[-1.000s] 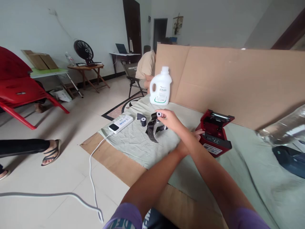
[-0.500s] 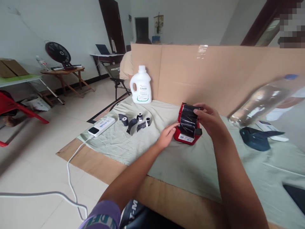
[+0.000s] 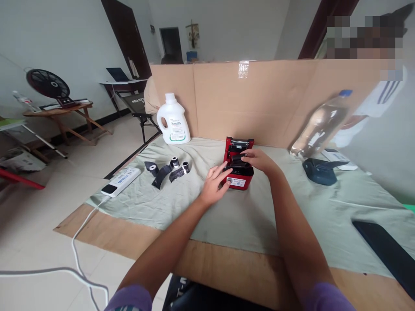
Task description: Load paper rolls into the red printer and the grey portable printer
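Note:
A small red printer (image 3: 237,183) stands on the cloth with its lid raised, showing black and metal parts inside. Within its open body lies a black roll (image 3: 239,159). My right hand (image 3: 261,160) reaches in from the right, thumb and fingers closed on the roll's right end. Fingers apart, my left hand (image 3: 214,183) rests against the printer's front left edge and holds nothing. To the left, several small rolls of black printed paper (image 3: 162,175) lie partly unwound. Part of the printer's inside is covered by my fingers.
A white jug (image 3: 175,121) stands before a cardboard screen (image 3: 269,103). On the left is a white power strip (image 3: 121,182) with a cable. A large clear bottle (image 3: 320,125), a dark handheld device (image 3: 319,172) and a black phone (image 3: 385,255) are at right. A person stands behind the screen.
The black strip that covered the printer's front has gone from there, and a roll now sits inside. My right hand has moved down into the printer; my left fingers have spread. The view has shifted right.

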`<state>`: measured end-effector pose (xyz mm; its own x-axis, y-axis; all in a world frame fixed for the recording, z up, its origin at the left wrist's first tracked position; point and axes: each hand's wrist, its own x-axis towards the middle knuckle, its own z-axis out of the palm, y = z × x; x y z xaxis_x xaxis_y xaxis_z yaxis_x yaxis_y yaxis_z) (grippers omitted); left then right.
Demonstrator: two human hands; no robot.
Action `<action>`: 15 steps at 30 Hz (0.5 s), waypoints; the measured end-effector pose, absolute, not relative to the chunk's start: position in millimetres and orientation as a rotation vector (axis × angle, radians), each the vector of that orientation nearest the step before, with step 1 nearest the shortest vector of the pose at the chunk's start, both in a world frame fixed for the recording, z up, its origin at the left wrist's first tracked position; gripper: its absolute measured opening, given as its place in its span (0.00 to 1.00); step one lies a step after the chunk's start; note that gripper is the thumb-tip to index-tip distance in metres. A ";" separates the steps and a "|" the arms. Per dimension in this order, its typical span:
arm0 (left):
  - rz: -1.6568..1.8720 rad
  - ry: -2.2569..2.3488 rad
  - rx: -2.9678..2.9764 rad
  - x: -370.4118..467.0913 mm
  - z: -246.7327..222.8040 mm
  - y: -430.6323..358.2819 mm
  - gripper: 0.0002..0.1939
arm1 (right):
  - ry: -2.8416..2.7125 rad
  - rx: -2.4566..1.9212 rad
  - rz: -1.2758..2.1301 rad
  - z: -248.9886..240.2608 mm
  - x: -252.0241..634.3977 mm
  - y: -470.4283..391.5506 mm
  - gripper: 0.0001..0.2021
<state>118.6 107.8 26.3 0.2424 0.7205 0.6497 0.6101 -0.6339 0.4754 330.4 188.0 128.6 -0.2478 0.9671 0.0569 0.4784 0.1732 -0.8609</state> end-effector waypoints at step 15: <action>1.468 1.201 2.392 130.5 29.3 92.5 0.40 | -1.681 -1.255 1.130 130.7 322.9 184.1 0.11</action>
<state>130.5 92.5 29.3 0.2293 0.6579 0.7174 0.5724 -0.6872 0.4473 322.9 184.1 130.7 -0.2472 0.9675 0.0540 0.3153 0.1330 -0.9396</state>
